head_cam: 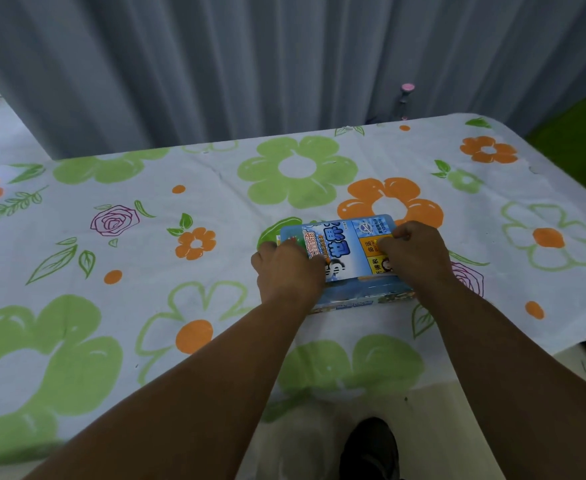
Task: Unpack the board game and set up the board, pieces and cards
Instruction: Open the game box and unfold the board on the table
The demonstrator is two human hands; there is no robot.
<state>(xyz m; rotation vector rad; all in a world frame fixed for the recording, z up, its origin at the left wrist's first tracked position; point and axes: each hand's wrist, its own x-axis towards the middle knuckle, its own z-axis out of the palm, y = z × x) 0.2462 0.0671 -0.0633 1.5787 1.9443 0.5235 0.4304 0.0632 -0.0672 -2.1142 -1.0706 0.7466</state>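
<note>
Two hands are on the game box (347, 244), which lies flat and still closed on the flowered surface (146, 271), right of the middle and a little back from the near edge. The left hand (286, 268) has its fingers curled over the box's left edge. The right hand (414, 252) covers the right edge, its bent fingers resting tip-down on the printed lid. Both thumbs are hidden, so how far either hand wraps down the side cannot be told.

A grip at opposite ends suits a lid that slides off a tray: pulling evenly on both sides should keep it from jamming. It probably also steadies the box against slipping on the cloth. Lying flat with the picture side up, the contents should stay in the tray once the lid lifts. The task looks to be at its first step, with no board, pieces or cards out yet.
</note>
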